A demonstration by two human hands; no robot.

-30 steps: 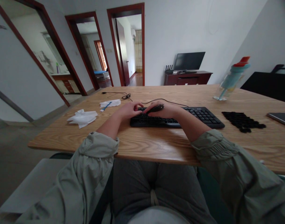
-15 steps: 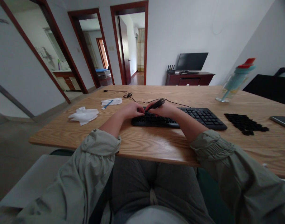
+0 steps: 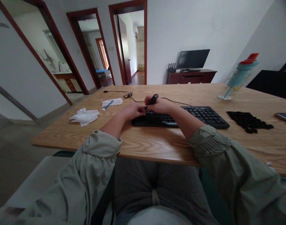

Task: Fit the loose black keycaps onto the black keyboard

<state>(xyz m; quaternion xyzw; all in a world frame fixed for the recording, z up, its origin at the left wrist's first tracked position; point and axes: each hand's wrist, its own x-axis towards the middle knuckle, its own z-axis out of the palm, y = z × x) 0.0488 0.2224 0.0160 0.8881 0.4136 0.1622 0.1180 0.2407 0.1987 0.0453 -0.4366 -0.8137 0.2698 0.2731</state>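
Note:
A black keyboard (image 3: 203, 117) lies on the wooden table in front of me. My left hand (image 3: 135, 111) rests over its left end, fingers curled and pressed together at the keys; whatever may be between them is too small to see. My right hand (image 3: 158, 104) is closed around a black, thick-handled pen-like tool (image 3: 153, 99). The tool leans with its butt up and its lower end down toward the keyboard's upper left part, close to my left fingertips. Its tip is hidden by my fingers.
Right of the keyboard lies a patch of small black pieces (image 3: 248, 121), perhaps keycaps. A clear bottle (image 3: 238, 79) stands behind it, a grey flat device (image 3: 285, 117) at the right edge. To the left are crumpled tissue (image 3: 84, 117), a blue stick (image 3: 109, 105) on tissue, and a cable (image 3: 127, 95).
My right hand has shifted slightly left and up, and the tool in it now stands steeper. My left hand stays at the keyboard's left end. The whole view has shifted slightly.

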